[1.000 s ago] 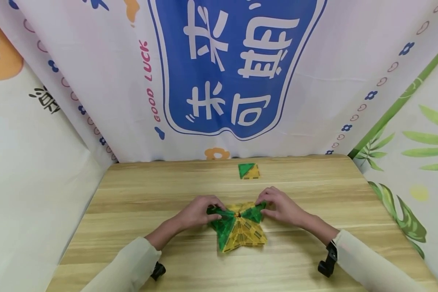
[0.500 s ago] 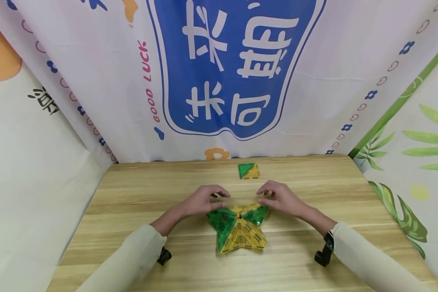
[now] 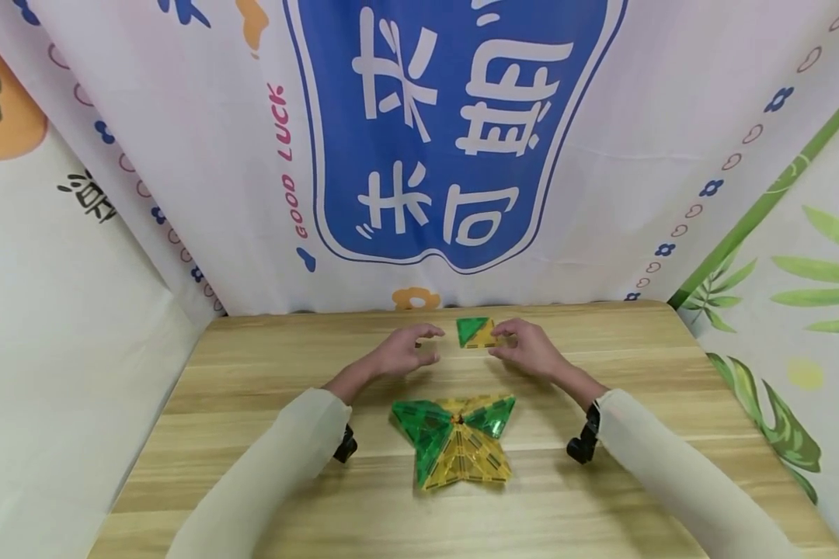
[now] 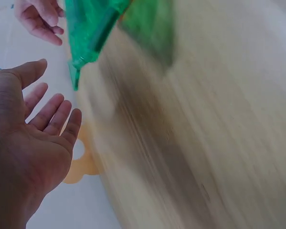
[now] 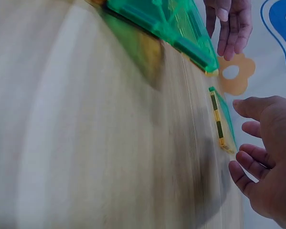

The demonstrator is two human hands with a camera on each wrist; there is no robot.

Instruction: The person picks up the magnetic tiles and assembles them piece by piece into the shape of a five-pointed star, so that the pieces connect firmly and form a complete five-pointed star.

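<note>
In the head view, a star-like build of translucent green and yellow magnetic tiles (image 3: 464,450) stands mid-table, its points raised towards a centre peak. Behind it, near the table's back edge, lies a flat square (image 3: 471,331) made of a green and a yellow triangle tile. My left hand (image 3: 400,352) hovers left of that square, thumb and fingers apart, holding nothing. At the square's right edge is my right hand (image 3: 533,351), its fingertips overlapping the yellow tile in this view. The right wrist view shows that hand (image 5: 271,157) with loosely bent fingers beside the square (image 5: 220,121).
The wooden table (image 3: 252,435) runs back to a white printed cloth (image 3: 266,272) hanging behind it. More printed cloth hangs at the left and right sides. A small black camera (image 3: 583,446) is strapped to the right wrist, another (image 3: 346,446) to the left.
Both hands have let go of the star build's green points and moved back across the table to either side of the flat square. The build has stayed in place.
</note>
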